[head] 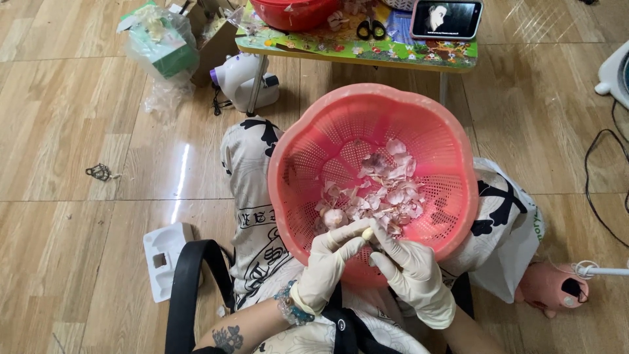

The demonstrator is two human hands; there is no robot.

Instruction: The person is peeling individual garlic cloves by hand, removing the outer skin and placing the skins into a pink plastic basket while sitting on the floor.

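Mostly peeled: your left hand [327, 262] and right hand [409, 269] pinch one garlic clove [367, 233]; skins [386, 193] fill the pink colander [301, 137], one bulb [335, 217] left.

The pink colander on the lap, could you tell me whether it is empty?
Not empty: the pink colander holds garlic skins and a garlic bulb.

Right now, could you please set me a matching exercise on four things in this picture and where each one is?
Things:
1. garlic clove
2. pink basket
3. scissors
4. white plastic tray

Places:
A. on the low table at the top
B. on the floor beside the black strap
C. pinched between the left hand and right hand
D. on the person's lap, holding garlic skins

Pairs: 1-C, 2-D, 3-A, 4-B
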